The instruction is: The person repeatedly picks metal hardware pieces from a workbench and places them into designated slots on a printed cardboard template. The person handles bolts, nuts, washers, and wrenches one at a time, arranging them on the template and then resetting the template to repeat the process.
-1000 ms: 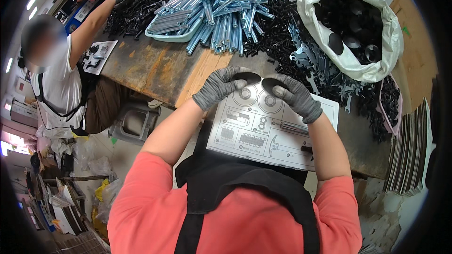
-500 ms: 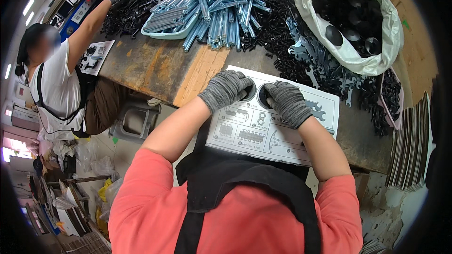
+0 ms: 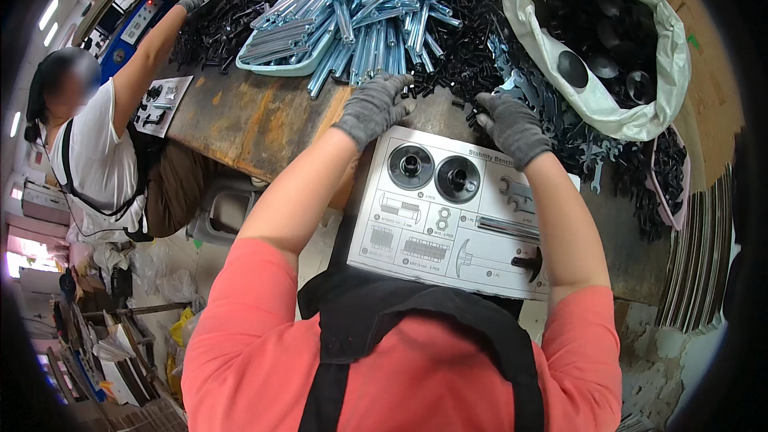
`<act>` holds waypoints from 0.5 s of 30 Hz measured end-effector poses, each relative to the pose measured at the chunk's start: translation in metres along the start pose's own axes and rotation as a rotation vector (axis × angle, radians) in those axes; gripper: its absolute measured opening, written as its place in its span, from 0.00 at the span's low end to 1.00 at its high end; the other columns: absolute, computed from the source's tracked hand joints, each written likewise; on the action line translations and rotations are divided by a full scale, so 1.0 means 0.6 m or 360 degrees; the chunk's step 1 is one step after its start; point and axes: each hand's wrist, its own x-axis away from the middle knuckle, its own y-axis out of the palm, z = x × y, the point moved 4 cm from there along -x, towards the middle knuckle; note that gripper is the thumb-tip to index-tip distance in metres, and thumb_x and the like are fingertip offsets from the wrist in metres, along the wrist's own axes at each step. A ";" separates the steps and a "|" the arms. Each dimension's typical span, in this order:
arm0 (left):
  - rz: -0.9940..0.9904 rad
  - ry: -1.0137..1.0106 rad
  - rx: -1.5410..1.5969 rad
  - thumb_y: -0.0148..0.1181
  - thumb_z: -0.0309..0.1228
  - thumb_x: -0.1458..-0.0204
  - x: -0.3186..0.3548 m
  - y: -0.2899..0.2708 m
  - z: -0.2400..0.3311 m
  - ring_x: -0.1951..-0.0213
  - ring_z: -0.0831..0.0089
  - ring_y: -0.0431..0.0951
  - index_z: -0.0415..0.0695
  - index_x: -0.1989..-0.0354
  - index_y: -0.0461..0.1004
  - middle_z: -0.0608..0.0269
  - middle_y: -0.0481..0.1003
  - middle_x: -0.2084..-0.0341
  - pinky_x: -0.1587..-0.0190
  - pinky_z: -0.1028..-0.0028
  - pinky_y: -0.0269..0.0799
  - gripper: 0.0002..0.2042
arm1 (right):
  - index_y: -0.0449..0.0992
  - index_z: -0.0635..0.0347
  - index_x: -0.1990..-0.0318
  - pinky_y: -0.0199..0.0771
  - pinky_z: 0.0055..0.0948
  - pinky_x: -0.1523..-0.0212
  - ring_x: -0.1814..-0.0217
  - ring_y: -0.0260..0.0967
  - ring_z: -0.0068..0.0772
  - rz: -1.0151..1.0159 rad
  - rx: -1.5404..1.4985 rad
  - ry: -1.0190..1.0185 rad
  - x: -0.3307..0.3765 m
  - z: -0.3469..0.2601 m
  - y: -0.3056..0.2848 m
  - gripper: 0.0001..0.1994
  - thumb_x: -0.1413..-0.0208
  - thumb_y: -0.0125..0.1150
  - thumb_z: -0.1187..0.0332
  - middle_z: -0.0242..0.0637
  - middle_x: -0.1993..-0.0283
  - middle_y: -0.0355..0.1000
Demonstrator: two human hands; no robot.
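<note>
A white board [image 3: 364, 252] printed with part drawings lies at the table's near edge, in front of me. Two round black discs [image 3: 410, 166] with raised centres rest side by side on its upper left. A silver tube [image 3: 508, 228], a grey wrench [image 3: 518, 194] and a black T-shaped piece [image 3: 528, 264] are at its right, partly behind my right forearm. Beyond the board, my gloved left hand [image 3: 373, 110] reaches to the near edge of the black bolts [image 3: 448, 68], fingers apart. My gloved right hand [image 3: 512, 126] is over the bolts' right side, thumb and fingertips apart.
Silver tubes [image 3: 376, 8] overflow a pale blue tray [image 3: 280, 70]. Black wrenches [image 3: 560, 104] lie at the right, below a white sack [image 3: 640, 124] of black discs. A pink tray [image 3: 680, 208] holds small black parts. At left, a co-worker [image 3: 96, 136] reaches across the table.
Both hands have left the discs on the board and moved away from me to the bolt pile. The two discs, the tube and the T-shaped piece now show uncovered.
</note>
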 end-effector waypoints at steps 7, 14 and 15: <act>-0.0319 0.0077 -0.0558 0.56 0.35 0.54 -0.101 0.083 -0.002 0.55 0.56 0.71 0.48 0.51 0.69 0.54 0.70 0.58 0.52 0.63 0.67 0.19 | 0.68 0.50 0.51 0.68 0.42 0.50 0.46 0.65 0.46 -0.0232 0.0282 0.0202 -0.108 -0.032 0.053 0.14 0.43 0.41 0.67 0.45 0.46 0.62; -0.0420 0.0037 -0.0719 0.51 0.25 0.54 -0.115 0.108 0.005 0.55 0.56 0.72 0.46 0.55 0.69 0.51 0.70 0.60 0.54 0.63 0.68 0.15 | 0.70 0.51 0.53 0.69 0.40 0.50 0.47 0.66 0.45 -0.0327 0.0356 -0.0034 -0.133 -0.022 0.078 0.14 0.48 0.47 0.72 0.45 0.50 0.65; -0.0437 0.0035 -0.0685 0.51 0.25 0.54 -0.113 0.106 0.010 0.56 0.55 0.72 0.45 0.55 0.69 0.50 0.70 0.60 0.54 0.63 0.68 0.15 | 0.71 0.52 0.54 0.69 0.41 0.51 0.48 0.66 0.46 -0.0278 0.0312 -0.0023 -0.131 -0.017 0.077 0.14 0.48 0.47 0.71 0.45 0.51 0.66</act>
